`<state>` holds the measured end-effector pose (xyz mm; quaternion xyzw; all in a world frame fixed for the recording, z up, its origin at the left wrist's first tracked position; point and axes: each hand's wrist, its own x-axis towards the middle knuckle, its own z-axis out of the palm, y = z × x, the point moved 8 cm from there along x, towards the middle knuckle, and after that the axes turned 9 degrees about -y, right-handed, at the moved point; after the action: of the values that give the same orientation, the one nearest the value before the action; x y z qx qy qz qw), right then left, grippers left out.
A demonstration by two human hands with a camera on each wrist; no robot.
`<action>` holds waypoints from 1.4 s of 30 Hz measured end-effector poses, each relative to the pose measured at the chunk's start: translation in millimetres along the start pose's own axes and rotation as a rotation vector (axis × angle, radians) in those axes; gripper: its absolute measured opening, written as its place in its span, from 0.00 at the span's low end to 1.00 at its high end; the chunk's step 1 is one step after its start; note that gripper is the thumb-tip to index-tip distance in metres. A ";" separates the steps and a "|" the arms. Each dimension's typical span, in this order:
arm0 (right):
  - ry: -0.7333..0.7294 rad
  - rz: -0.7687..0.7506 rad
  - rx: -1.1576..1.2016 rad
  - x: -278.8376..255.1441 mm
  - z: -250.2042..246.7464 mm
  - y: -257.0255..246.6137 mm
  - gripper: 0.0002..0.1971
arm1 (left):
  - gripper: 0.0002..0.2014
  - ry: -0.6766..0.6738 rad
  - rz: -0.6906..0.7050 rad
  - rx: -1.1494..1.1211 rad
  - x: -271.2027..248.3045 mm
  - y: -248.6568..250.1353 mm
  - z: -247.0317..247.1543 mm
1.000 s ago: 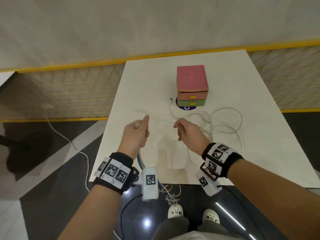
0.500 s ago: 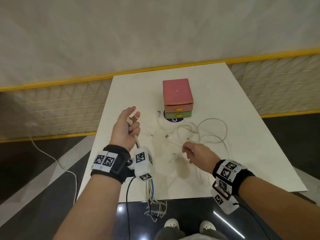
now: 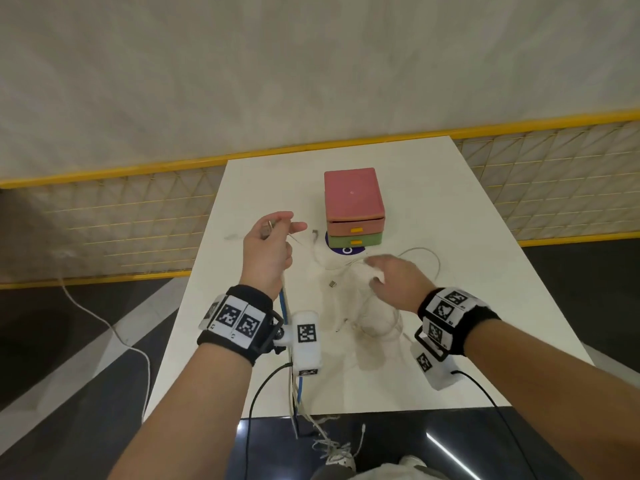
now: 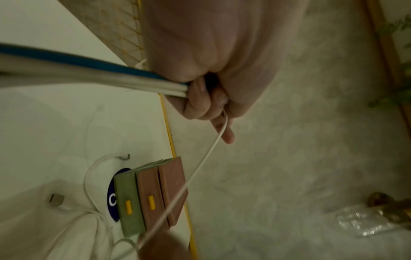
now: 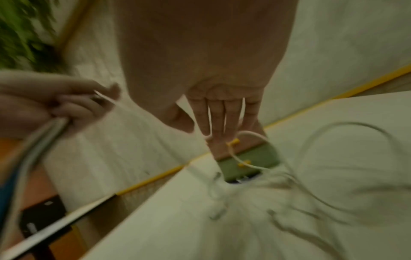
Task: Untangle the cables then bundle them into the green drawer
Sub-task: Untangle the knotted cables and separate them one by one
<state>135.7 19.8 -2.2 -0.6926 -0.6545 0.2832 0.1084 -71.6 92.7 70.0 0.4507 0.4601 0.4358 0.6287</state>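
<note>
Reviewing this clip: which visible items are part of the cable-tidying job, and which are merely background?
Job items:
- white cables on the table
- cables gripped in left hand
- right hand, reaching
- green drawer, closed

Background:
- pink drawer
- yellow-edged mesh fence
- floor cable

White table (image 3: 450, 209), yellow-railed mesh fence (image 3: 104, 216), dark floor (image 3: 69, 393)

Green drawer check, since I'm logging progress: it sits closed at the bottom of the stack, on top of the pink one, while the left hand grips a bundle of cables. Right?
Not quite. The green drawer sits under the pink drawer, as the head view shows. It is closed at the bottom, and the left hand grips the cables.
</note>
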 end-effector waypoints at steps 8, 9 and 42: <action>-0.047 -0.357 0.351 10.2 -11.9 -103.3 0.10 | 0.05 -0.021 0.078 0.148 -5.6 -1.7 31.5; -0.049 -0.361 0.343 8.8 -9.1 -100.5 0.12 | 0.05 -0.007 0.086 0.140 -5.3 0.0 27.3; -0.088 -0.344 0.417 -66.5 -41.6 -61.8 0.14 | 0.14 -0.486 0.082 0.777 -57.1 2.1 70.2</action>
<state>106.8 -28.0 80.7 -0.5210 -0.6942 0.4189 0.2667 -14.9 26.6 94.6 0.7601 0.4102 0.1373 0.4849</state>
